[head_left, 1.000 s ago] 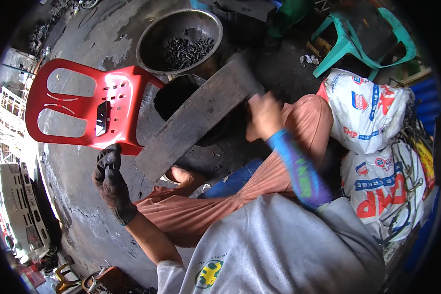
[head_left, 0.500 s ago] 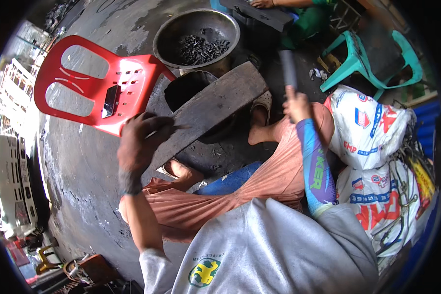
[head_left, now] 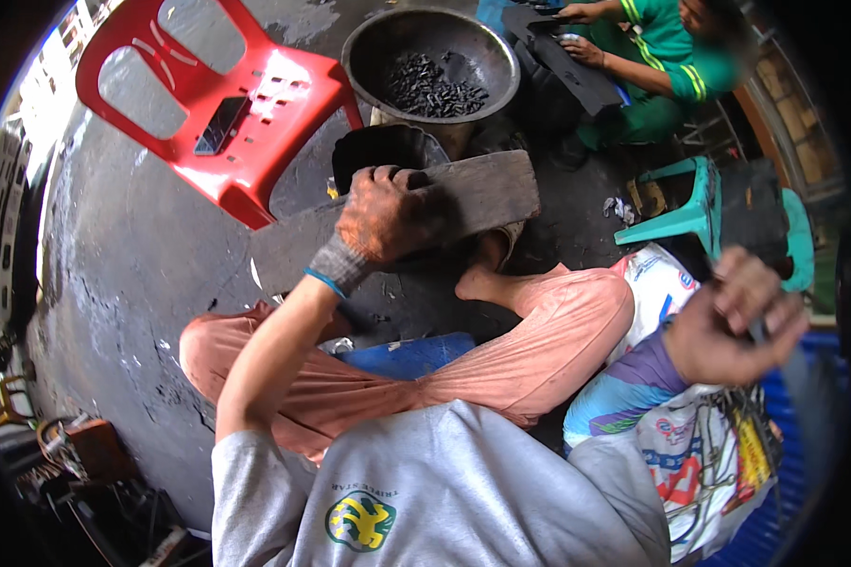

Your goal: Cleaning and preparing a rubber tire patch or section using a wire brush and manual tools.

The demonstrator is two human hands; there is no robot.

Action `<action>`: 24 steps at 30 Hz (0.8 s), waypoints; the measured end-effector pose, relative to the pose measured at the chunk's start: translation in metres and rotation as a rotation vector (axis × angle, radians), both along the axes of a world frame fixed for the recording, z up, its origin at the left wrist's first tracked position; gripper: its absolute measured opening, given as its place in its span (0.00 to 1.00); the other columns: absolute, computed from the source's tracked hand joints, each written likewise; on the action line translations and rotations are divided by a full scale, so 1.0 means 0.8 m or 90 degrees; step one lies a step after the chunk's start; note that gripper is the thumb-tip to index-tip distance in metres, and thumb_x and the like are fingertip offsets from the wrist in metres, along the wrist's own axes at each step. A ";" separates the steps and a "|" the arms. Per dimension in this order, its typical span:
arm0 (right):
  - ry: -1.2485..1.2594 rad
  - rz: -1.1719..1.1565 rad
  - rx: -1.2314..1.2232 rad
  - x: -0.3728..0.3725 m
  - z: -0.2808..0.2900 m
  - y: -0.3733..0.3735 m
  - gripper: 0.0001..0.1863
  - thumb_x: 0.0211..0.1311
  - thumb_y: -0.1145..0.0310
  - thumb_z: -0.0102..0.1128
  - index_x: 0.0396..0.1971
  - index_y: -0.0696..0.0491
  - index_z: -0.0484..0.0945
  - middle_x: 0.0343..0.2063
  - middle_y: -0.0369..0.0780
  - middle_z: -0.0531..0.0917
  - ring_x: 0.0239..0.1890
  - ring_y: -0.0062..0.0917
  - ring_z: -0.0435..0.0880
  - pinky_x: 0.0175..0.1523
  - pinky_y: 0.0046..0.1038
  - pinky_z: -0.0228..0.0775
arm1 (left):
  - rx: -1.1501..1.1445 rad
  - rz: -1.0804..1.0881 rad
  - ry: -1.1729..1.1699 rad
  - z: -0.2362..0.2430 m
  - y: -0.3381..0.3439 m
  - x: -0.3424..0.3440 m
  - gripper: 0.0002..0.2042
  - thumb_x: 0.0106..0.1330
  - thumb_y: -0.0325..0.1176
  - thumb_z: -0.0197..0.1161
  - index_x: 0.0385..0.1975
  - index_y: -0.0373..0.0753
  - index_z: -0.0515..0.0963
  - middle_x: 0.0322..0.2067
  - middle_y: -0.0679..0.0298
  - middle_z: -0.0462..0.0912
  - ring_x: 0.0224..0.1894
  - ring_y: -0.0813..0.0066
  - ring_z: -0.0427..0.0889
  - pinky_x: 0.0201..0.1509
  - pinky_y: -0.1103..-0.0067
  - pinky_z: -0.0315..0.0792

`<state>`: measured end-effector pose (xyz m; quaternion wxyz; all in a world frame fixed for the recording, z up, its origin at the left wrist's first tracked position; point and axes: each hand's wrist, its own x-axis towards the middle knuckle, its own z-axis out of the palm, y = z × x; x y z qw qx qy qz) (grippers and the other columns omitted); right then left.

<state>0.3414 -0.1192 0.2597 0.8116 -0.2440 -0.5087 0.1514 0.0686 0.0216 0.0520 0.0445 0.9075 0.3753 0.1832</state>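
Observation:
My left hand [head_left: 378, 215], in a soiled work glove with a grey cuff, is closed over the top of a thick dark wooden board [head_left: 487, 197]. Whatever lies under its curled fingers is hidden. The board slants in front of my legs, by the rim of a black container [head_left: 388, 149]. Out to the right, my bare right hand [head_left: 742, 326] is raised, fingers wrapped around a large knife; its long grey blade [head_left: 808, 397] is smeared by motion near the picture's rim.
A metal basin [head_left: 430, 26] of short black pieces stands beyond the board. Left of it is a red chair [head_left: 288, 128] bearing a phone [head_left: 221, 126]. A person in green [head_left: 676, 47] works at another dark board [head_left: 572, 71]. Teal stool [head_left: 681, 203] and white sacks [head_left: 671, 454] are at right.
My left hand has come down onto the board from its left side. My right hand has swung the knife outward to the right. The view has shifted, showing more of the person in green.

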 end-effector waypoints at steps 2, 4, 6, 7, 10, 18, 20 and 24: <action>-0.017 0.087 0.157 0.003 -0.029 0.019 0.15 0.72 0.54 0.51 0.26 0.45 0.69 0.15 0.29 0.62 0.19 0.19 0.61 0.36 0.33 0.58 | 0.025 0.115 -0.075 -0.015 -0.019 0.018 0.26 0.58 0.54 0.68 0.56 0.50 0.81 0.57 0.58 0.78 0.62 0.54 0.72 0.68 0.59 0.63; 0.009 0.165 0.223 0.049 -0.138 0.037 0.14 0.72 0.54 0.52 0.28 0.45 0.71 0.15 0.30 0.64 0.20 0.20 0.64 0.38 0.34 0.60 | 0.056 0.183 -0.108 -0.042 -0.031 0.014 0.31 0.58 0.51 0.68 0.63 0.52 0.74 0.60 0.60 0.75 0.63 0.55 0.71 0.68 0.58 0.62; -0.169 -0.092 -0.561 -0.019 -0.259 0.016 0.14 0.67 0.57 0.64 0.40 0.53 0.76 0.22 0.35 0.75 0.20 0.18 0.70 0.28 0.26 0.62 | 0.058 0.200 -0.156 -0.056 -0.038 0.022 0.33 0.58 0.50 0.68 0.66 0.54 0.72 0.60 0.60 0.74 0.63 0.55 0.70 0.68 0.57 0.62; -0.255 -0.246 -0.937 0.024 -0.303 0.016 0.19 0.65 0.59 0.70 0.46 0.56 0.79 0.25 0.37 0.80 0.19 0.17 0.73 0.23 0.23 0.63 | 0.033 0.224 -0.187 -0.058 -0.035 0.027 0.34 0.58 0.49 0.68 0.67 0.53 0.71 0.60 0.60 0.74 0.63 0.55 0.70 0.68 0.58 0.62; 0.065 -0.216 -0.575 0.010 -0.143 0.047 0.16 0.64 0.61 0.70 0.41 0.58 0.81 0.14 0.31 0.70 0.15 0.16 0.66 0.21 0.24 0.57 | -0.003 0.285 -0.206 -0.061 -0.042 0.010 0.36 0.57 0.48 0.69 0.69 0.52 0.69 0.59 0.59 0.74 0.62 0.56 0.70 0.67 0.58 0.62; 0.085 -0.195 0.277 0.081 -0.098 0.040 0.11 0.71 0.64 0.54 0.28 0.50 0.77 0.14 0.31 0.65 0.17 0.18 0.61 0.26 0.23 0.59 | -0.037 0.380 -0.154 -0.034 -0.047 -0.003 0.41 0.54 0.51 0.70 0.70 0.48 0.67 0.55 0.56 0.75 0.59 0.56 0.71 0.62 0.58 0.64; -0.316 -0.242 -0.528 -0.064 -0.283 0.022 0.15 0.72 0.55 0.57 0.39 0.53 0.74 0.17 0.34 0.71 0.14 0.18 0.66 0.18 0.25 0.57 | -0.072 0.391 -0.036 -0.038 -0.041 -0.005 0.39 0.55 0.47 0.69 0.70 0.48 0.67 0.50 0.58 0.76 0.55 0.58 0.73 0.58 0.61 0.67; -0.070 0.084 -0.822 -0.070 -0.275 0.012 0.22 0.67 0.52 0.68 0.40 0.52 0.67 0.15 0.35 0.69 0.09 0.17 0.64 0.14 0.24 0.54 | -0.001 0.356 0.111 -0.051 -0.040 -0.008 0.34 0.61 0.36 0.61 0.72 0.51 0.65 0.48 0.57 0.77 0.50 0.59 0.78 0.50 0.63 0.74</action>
